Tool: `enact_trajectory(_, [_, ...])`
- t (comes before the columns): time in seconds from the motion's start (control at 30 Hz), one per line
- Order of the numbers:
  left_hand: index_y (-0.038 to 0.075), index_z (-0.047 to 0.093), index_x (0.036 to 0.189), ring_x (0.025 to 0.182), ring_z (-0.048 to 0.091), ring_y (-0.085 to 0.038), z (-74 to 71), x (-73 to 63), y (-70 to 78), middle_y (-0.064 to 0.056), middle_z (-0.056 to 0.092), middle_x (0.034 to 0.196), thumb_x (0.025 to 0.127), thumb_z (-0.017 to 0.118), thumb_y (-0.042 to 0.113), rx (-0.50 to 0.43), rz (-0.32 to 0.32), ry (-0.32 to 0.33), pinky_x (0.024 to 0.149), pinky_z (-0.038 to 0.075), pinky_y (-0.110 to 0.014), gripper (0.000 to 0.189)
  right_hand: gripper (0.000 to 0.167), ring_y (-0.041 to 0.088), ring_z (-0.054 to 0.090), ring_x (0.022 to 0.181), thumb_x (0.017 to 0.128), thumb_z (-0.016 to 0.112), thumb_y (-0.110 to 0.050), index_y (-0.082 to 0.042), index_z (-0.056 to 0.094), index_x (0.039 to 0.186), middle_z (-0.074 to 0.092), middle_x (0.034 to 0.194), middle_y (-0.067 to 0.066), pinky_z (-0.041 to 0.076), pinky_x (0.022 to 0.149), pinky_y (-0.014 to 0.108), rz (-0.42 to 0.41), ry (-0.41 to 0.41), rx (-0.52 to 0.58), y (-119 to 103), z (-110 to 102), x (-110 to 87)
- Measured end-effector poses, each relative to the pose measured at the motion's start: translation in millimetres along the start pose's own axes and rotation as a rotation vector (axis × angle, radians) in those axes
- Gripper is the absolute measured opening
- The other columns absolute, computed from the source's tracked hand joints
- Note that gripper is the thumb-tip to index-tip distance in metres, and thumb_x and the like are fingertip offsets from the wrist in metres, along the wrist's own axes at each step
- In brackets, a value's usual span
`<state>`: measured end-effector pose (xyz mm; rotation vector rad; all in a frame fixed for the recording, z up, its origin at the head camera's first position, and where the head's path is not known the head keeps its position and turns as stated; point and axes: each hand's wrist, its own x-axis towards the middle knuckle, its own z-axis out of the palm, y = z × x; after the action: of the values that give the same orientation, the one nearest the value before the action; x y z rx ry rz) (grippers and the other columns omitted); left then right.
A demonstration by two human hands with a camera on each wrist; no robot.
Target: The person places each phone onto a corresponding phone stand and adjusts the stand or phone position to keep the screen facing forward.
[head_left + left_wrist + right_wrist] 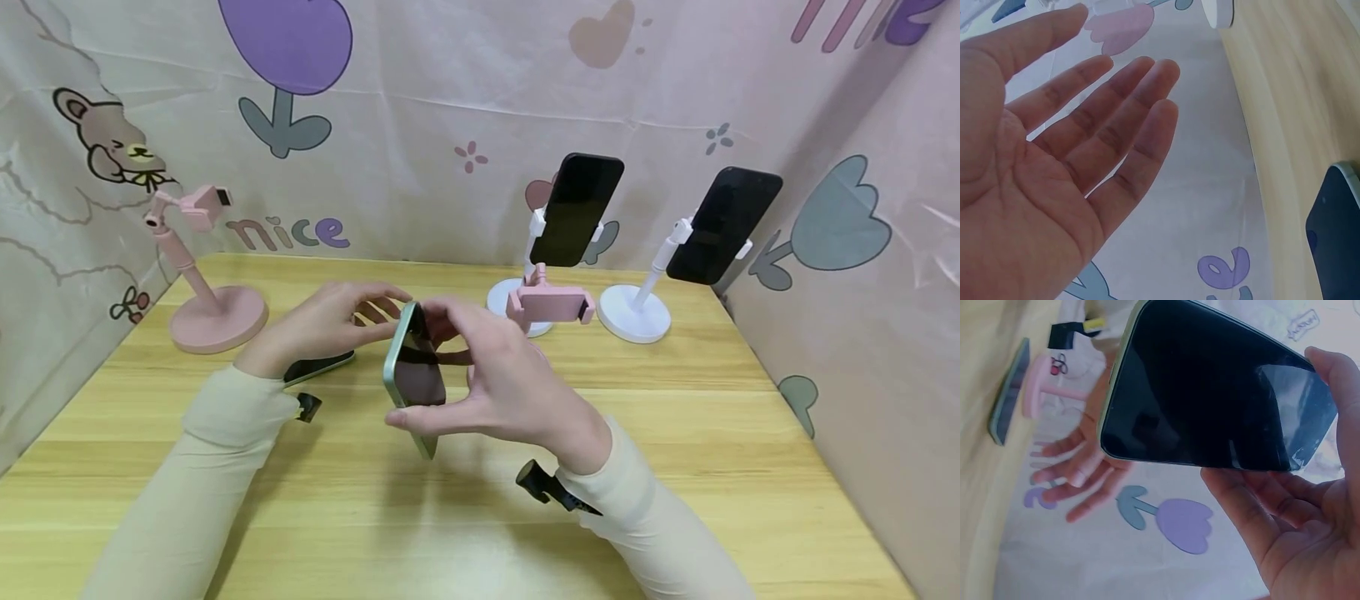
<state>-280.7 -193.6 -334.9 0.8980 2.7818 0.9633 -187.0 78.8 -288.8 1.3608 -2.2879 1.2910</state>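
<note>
My right hand (513, 379) grips a smartphone (418, 379) with a pale green frame, thumb on one edge and fingers on the other. In the right wrist view its dark, reflective screen (1210, 387) is tilted, and it is held above the table. My left hand (326, 325) is just left of the phone. Its fingers are spread loosely and hold nothing, as the palm (1029, 181) in the left wrist view shows. Another green-edged phone (321, 367) lies on the table below the left hand, partly hidden by the wrist.
A pink phone stand (217, 321) with a bare clamp is at the back left. Behind my right hand rises a second pink clamp (551, 306), its base hidden. Two white stands hold black phones (577, 208) at the back right. Printed cloth (420, 192) hangs behind the wooden table (360, 533).
</note>
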Motion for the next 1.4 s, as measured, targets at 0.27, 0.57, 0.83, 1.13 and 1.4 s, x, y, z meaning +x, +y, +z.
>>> enact_trajectory(0.27, [0.01,0.068,0.139,0.107,0.078,-0.025,1.0,0.3,10.6,-0.009,0.079,0.123,0.102,0.076,0.022,-0.004,0.003,0.007,0.094,0.065,-0.049,0.04,0.076,0.011,0.074,0.102,0.071,0.1,-0.018,-0.002,0.058,0.132,0.071,0.112,0.004,0.066,0.09,0.026,-0.04,0.113,0.022,-10,-24,-4.3])
enact_trajectory(0.57, [0.01,0.067,0.141,0.101,0.079,-0.022,6.3,-0.5,22.0,-0.008,0.08,0.119,0.102,0.076,0.017,-0.017,0.046,0.04,0.089,0.067,-0.043,0.041,0.073,0.013,0.074,0.1,0.072,0.096,-0.011,0.0,0.055,0.13,0.071,0.104,0.005,0.067,0.09,0.031,-0.037,0.194,0.051,-12,-36,-8.2])
enact_trajectory(0.83, [0.011,0.069,0.14,0.1,0.078,-0.017,11.5,-0.1,32.7,-0.004,0.08,0.115,0.101,0.078,0.021,-0.034,0.085,0.086,0.088,0.066,-0.035,0.042,0.07,0.018,0.075,0.097,0.073,0.092,-0.005,0.003,0.056,0.132,0.074,0.108,0.01,0.069,0.084,0.034,-0.021,0.273,0.049,-12,-51,-11.9])
enact_trajectory(1.13, [0.015,0.066,0.144,0.102,0.078,-0.012,16.3,0.3,46.6,0.0,0.079,0.115,0.098,0.082,0.02,-0.057,0.152,0.122,0.087,0.066,-0.03,0.05,0.066,0.026,0.076,0.098,0.076,0.085,0.007,0.005,0.054,0.135,0.069,0.111,0.023,0.069,0.081,0.041,0.0,0.35,0.166,-14,-64,-13.3])
enact_trajectory(1.4, [0.015,0.066,0.145,0.1,0.078,-0.011,22.3,1.3,57.2,0.0,0.08,0.114,0.096,0.084,0.017,-0.106,0.196,0.166,0.092,0.066,-0.032,0.052,0.058,0.027,0.075,0.093,0.079,0.082,0.001,-0.002,0.059,0.133,0.072,0.109,0.021,0.069,0.07,0.033,0.028,0.454,0.206,-10,-72,-17.1])
